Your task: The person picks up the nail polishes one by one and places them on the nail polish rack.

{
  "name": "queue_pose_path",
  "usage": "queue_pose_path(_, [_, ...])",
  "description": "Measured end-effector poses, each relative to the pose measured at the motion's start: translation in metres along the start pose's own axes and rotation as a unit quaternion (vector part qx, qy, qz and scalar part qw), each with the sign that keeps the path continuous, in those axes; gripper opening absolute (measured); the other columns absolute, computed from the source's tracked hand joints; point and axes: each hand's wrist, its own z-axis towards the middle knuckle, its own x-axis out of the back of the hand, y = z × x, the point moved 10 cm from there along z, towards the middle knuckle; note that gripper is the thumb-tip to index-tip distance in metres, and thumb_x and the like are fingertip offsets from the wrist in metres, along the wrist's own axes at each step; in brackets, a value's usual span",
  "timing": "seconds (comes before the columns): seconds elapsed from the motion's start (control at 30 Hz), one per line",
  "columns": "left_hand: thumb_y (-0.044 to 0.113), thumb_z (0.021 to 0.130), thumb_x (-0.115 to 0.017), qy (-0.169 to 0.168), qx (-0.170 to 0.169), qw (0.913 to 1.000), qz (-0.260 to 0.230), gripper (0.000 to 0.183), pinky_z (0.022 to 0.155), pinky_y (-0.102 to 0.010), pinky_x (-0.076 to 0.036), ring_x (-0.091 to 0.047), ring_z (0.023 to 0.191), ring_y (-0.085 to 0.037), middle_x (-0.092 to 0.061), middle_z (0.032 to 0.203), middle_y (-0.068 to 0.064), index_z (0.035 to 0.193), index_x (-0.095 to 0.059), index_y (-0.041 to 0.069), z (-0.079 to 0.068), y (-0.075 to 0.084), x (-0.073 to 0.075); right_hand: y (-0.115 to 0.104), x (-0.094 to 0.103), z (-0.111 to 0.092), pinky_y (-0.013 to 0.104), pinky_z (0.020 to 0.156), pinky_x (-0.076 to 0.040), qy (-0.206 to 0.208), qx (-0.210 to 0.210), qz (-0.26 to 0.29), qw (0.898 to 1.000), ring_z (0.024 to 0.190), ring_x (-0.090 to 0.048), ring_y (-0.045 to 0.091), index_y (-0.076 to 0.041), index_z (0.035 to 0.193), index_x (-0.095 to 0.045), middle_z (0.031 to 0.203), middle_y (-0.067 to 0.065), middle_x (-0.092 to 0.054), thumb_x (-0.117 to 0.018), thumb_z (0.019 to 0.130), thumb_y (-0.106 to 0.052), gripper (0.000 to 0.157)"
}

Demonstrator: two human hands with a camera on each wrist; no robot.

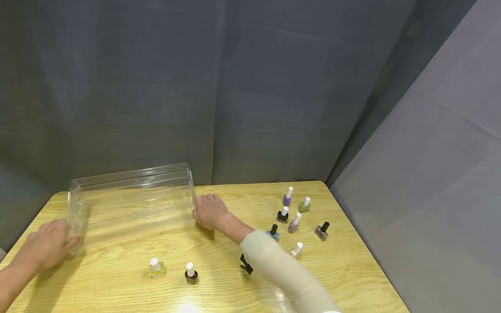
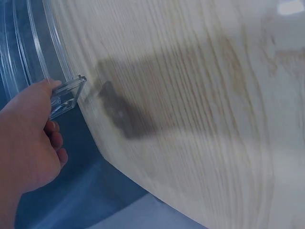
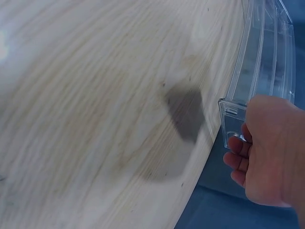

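Observation:
A clear plastic tiered rack (image 1: 148, 184) is held by both hands at the back left of the wooden table. My left hand (image 1: 48, 243) grips its left end, the thumb along the edge in the left wrist view, where the clear rack end (image 2: 69, 98) shows. At the opposite end, my right hand (image 1: 213, 212) holds the rack with curled fingers, as the right wrist view shows. Nearest in front are a yellow nail polish bottle (image 1: 157, 269) and a dark nail polish bottle (image 1: 191, 274), both with white caps.
Several more bottles stand at the right, among them purple (image 1: 287, 200), green (image 1: 304, 205) and black (image 1: 282, 216) ones. The right sleeve (image 1: 282, 271) partly hides a dark item (image 1: 245, 264). Grey cloth (image 1: 250, 108) hangs behind the table's (image 1: 129, 300) back edge.

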Motion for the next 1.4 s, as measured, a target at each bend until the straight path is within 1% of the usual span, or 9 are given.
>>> queue_pose_path(0.13, [0.021,0.096,-0.064,0.009,-0.012,0.9999,0.008,0.032,0.052,-0.034,-0.029,-0.035,0.062,-0.020,-0.036,0.073,-0.003,0.079,-0.040,0.009,0.006,0.013,0.000,0.010,-0.001,-0.012,0.037,0.102,-0.037,0.004,-0.007,0.011,1.000,0.115,-0.053,0.021,-0.012,0.117,-0.048,0.113,0.002,-0.057,-0.029,0.108,-0.037,0.032])
queue_pose_path(0.37, [0.023,0.098,-0.061,0.017,-0.034,0.9992,0.008,0.029,0.058,-0.036,-0.028,-0.036,0.067,-0.021,-0.038,0.076,-0.002,0.083,-0.041,0.010,0.015,0.034,0.002,0.023,-0.005,-0.029,0.036,0.094,-0.038,0.013,-0.017,0.019,1.000,0.104,-0.053,0.020,-0.012,0.108,-0.046,0.100,0.001,-0.053,-0.031,0.108,-0.035,0.028])
queue_pose_path(0.53, [0.023,0.099,-0.061,0.018,-0.051,0.9985,0.002,0.029,0.060,-0.038,-0.028,-0.036,0.069,-0.021,-0.038,0.076,-0.002,0.084,-0.040,0.010,0.020,0.048,0.001,0.032,-0.007,-0.040,0.036,0.093,-0.039,0.011,-0.028,0.016,0.999,0.101,-0.053,0.019,-0.012,0.107,-0.046,0.099,0.001,-0.053,-0.032,0.108,-0.035,0.027])
queue_pose_path(0.7, [0.024,0.097,-0.062,0.024,-0.061,0.9979,-0.002,0.028,0.060,-0.040,-0.032,-0.039,0.069,-0.022,-0.042,0.079,-0.003,0.084,-0.043,0.009,0.029,0.057,-0.001,0.041,-0.007,-0.050,0.035,0.092,-0.039,0.006,-0.038,0.023,0.999,0.101,-0.052,0.020,-0.012,0.107,-0.046,0.098,0.001,-0.052,-0.032,0.108,-0.034,0.027])
queue_pose_path(0.83, [0.025,0.097,-0.062,0.026,-0.067,0.9974,-0.003,0.028,0.061,-0.041,-0.032,-0.039,0.071,-0.023,-0.043,0.079,-0.002,0.085,-0.043,0.009,0.034,0.064,-0.005,0.048,-0.008,-0.057,0.035,0.091,-0.039,-0.004,-0.044,0.009,0.999,0.101,-0.051,0.020,-0.012,0.107,-0.046,0.098,0.001,-0.051,-0.029,0.108,-0.036,0.029])
queue_pose_path(1.03, [0.022,0.097,-0.062,0.043,-0.081,0.9957,-0.014,0.030,0.055,-0.036,-0.029,-0.035,0.065,-0.020,-0.038,0.074,-0.002,0.080,-0.040,0.010,0.037,0.079,-0.006,0.060,-0.015,-0.062,0.036,0.091,-0.039,-0.013,-0.055,-0.002,0.998,0.100,-0.051,0.020,-0.011,0.109,-0.046,0.098,0.002,-0.049,-0.028,0.109,-0.036,0.030])
queue_pose_path(1.2, [0.021,0.097,-0.061,0.038,-0.089,0.9950,-0.024,0.028,0.058,-0.036,-0.027,-0.034,0.067,-0.020,-0.037,0.074,-0.001,0.081,-0.040,0.011,0.041,0.090,-0.010,0.070,-0.024,-0.067,0.040,0.096,-0.038,-0.012,-0.070,0.017,0.997,0.106,-0.052,0.024,-0.010,0.111,-0.047,0.102,0.004,-0.052,-0.029,0.109,-0.034,0.030])
queue_pose_path(1.3, [0.021,0.097,-0.061,0.038,-0.091,0.9947,-0.030,0.025,0.059,-0.037,-0.028,-0.036,0.069,-0.021,-0.040,0.076,-0.001,0.083,-0.043,0.011,0.044,0.096,-0.012,0.076,-0.024,-0.072,0.042,0.100,-0.038,-0.005,-0.073,0.030,0.997,0.111,-0.053,0.026,-0.009,0.113,-0.049,0.106,0.006,-0.055,-0.031,0.109,-0.033,0.031])
queue_pose_path(1.4, [0.020,0.096,-0.062,0.052,-0.095,0.9937,-0.029,0.024,0.058,-0.036,-0.030,-0.037,0.068,-0.021,-0.042,0.076,-0.001,0.084,-0.044,0.011,0.047,0.102,-0.010,0.080,-0.022,-0.077,0.042,0.102,-0.037,-0.006,-0.074,0.032,0.997,0.115,-0.053,0.026,-0.006,0.119,-0.050,0.111,0.007,-0.056,-0.031,0.109,-0.033,0.035])
